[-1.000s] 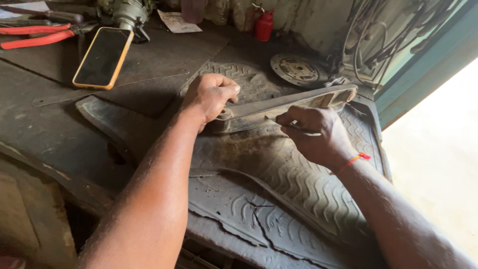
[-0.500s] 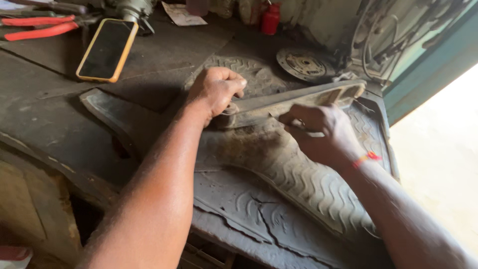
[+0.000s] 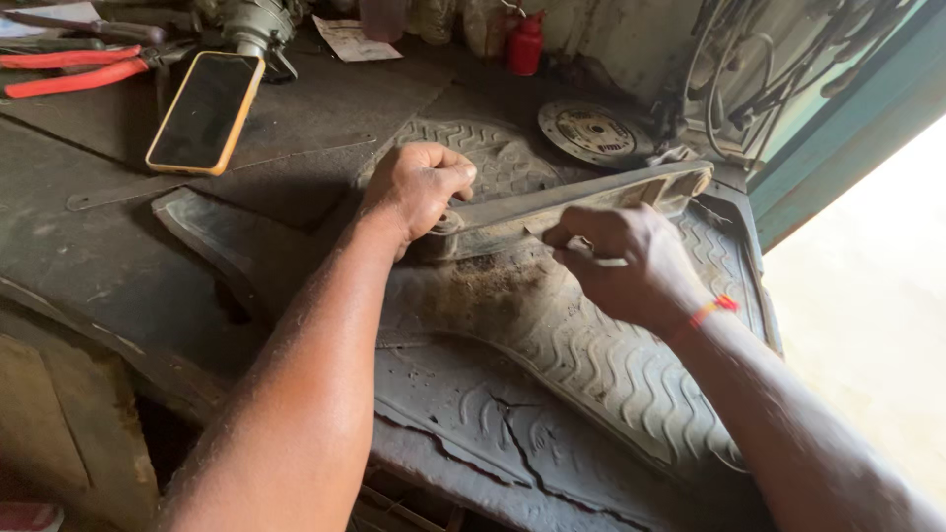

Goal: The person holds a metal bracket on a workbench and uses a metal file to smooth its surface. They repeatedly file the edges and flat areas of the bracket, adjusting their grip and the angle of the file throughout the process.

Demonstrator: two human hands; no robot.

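Two bare hands work on one long grey metal arm (image 3: 581,202) in the head view — it lies across a ribbed rubber mat (image 3: 591,355), running from the middle of the scene up toward the far right. The left hand (image 3: 419,187) is curled into a fist over the arm's near, left end, gripping it there. The right hand (image 3: 631,261), with a red thread at the wrist, sits just right of the left hand and nearer than the arm's middle, its fingers pinched together on a thin pale tool (image 3: 596,258) whose tip meets the arm's near edge. Far left on the dark bench lie a phone in a yellow case (image 3: 202,110) and red-handled pliers (image 3: 74,71). Beyond the arm sit a round metal disc (image 3: 591,131) and a small red bottle (image 3: 524,46).
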